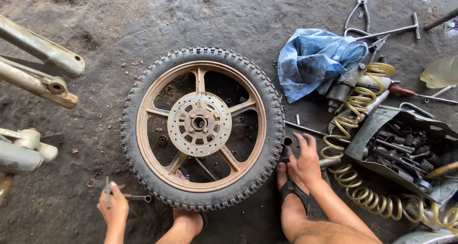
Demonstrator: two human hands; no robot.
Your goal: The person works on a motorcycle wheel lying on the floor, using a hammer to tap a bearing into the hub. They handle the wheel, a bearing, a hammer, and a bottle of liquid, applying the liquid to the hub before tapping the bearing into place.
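- Left hand (113, 207) has its grip closed on a thin tool (108, 192), near left of the wheel (200, 125)
- Right hand (304, 159), fingers spread and holding nothing, rests on the floor (95, 34) just right of the tyre; it lies flat

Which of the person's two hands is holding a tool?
The left hand, at the lower left by the tyre, grips a slim metal tool. The right hand holds nothing visible.
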